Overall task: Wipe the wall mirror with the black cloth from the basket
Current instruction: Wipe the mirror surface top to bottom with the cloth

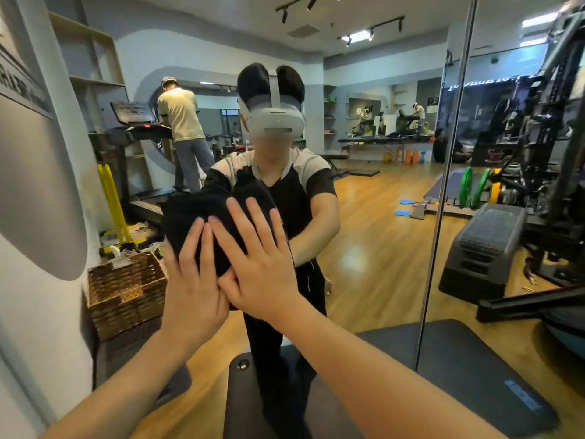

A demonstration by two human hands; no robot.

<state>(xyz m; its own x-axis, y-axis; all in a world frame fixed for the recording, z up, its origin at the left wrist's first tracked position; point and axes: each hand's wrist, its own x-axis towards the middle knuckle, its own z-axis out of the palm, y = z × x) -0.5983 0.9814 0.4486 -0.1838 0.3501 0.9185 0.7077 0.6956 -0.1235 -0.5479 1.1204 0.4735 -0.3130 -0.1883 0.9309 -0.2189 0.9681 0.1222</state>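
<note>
Head view has my one black cloth (pixel 202 223) bunched and pressed flat against the wall mirror (pixel 364 217), about chest height on my own reflection. Both my hands are on it, two of them side by side: my left hand (pixel 193 280) lies open with fingers stretched upward over the lower left part of the cloth, and my right hand (pixel 259 267) lies open too, fingers spread wide across its lower right part, its thumb touching the edge of my left hand. Neither hand curls around the cloth; the palms just push it to the glass. Low on the left, near the mirror's edge, stands one woven basket (pixel 126 289). Under my arms lie dark floor mats (pixel 474 369) on wood flooring. In the reflection I count one treadmill (pixel 136 134) with one person (pixel 183 128) standing on it, back turned, and two green weight plates (pixel 473 191) at the right beside a black step platform (pixel 484 248).
</note>
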